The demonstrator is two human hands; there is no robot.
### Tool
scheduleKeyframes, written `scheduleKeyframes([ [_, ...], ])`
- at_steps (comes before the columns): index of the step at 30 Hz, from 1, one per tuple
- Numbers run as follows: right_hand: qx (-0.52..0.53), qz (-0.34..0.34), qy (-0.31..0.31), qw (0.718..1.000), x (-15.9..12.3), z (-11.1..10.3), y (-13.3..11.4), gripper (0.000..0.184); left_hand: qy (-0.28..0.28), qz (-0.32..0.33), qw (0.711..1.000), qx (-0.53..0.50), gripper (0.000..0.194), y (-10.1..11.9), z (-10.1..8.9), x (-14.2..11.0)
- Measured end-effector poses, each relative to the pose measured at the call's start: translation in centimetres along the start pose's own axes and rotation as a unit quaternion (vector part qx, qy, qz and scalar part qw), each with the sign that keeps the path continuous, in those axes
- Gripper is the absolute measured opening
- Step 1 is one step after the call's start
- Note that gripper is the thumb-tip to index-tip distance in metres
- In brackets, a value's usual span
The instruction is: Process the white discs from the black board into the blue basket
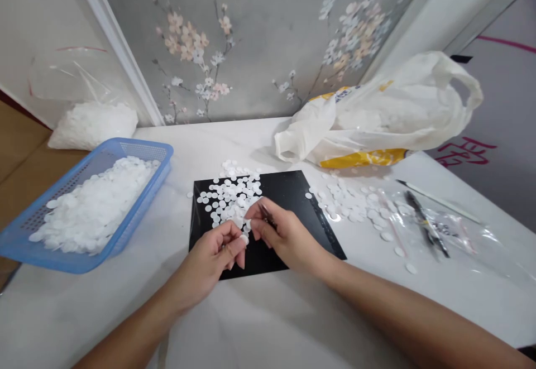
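Over a black board [280, 196], my left hand [215, 252] is closed, pinching a small white round disc [244, 239] between thumb and finger. My right hand [282, 229] is close by on its right, its fingers wrapped about a slim dark tool [267, 214] whose kind I cannot make out. Its thumb and fingertip come together beside another white disc, nearly meeting my left fingers. Loose white discs [228, 193] lie spread on the board's left half, just beyond both hands.
A blue basket [165, 154] of white discs stands left, a filled clear bag [94, 126] behind it. More discs [347, 199] lie right of the board. A white and yellow plastic bag [377, 118], a black pen [425, 224], a white stick [439, 201] and clear bags [481, 246] are right.
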State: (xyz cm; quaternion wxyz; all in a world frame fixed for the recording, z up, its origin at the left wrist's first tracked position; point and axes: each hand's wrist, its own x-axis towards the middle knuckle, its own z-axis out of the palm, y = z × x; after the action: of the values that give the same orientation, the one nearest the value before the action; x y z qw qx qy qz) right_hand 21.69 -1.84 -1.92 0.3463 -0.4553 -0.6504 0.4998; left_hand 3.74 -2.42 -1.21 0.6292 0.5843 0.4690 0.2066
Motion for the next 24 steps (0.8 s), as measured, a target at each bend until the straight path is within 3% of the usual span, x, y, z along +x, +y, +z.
scheduleKeyframes([
  [3,0.014,0.008,0.014,1.000,0.2,-0.3,0.4,0.012,0.005,-0.010,1.000,-0.024,0.026,-0.1,0.0,0.1],
  [7,0.023,0.019,-0.050,0.998,0.0,0.1,0.2,0.028,-0.005,-0.010,0.998,-0.056,0.027,-0.1,0.1,0.1],
  [11,0.026,0.008,-0.103,0.994,-0.2,0.2,-0.2,0.030,-0.049,-0.009,0.994,-0.096,0.027,0.5,-0.2,-0.3],
  [13,0.025,0.011,-0.082,0.996,-0.1,-0.4,-0.1,0.029,-0.056,-0.013,0.991,-0.122,0.028,0.7,-0.5,-0.5],
  [18,-0.050,0.004,0.025,0.998,0.7,-2.0,1.2,0.011,-0.001,-0.019,0.994,-0.112,0.029,0.4,-1.4,-0.3],
  [24,-0.206,-0.068,-0.002,0.976,1.5,-0.9,2.1,0.008,0.005,-0.017,0.996,-0.085,0.027,-0.1,-1.4,-0.1],
])
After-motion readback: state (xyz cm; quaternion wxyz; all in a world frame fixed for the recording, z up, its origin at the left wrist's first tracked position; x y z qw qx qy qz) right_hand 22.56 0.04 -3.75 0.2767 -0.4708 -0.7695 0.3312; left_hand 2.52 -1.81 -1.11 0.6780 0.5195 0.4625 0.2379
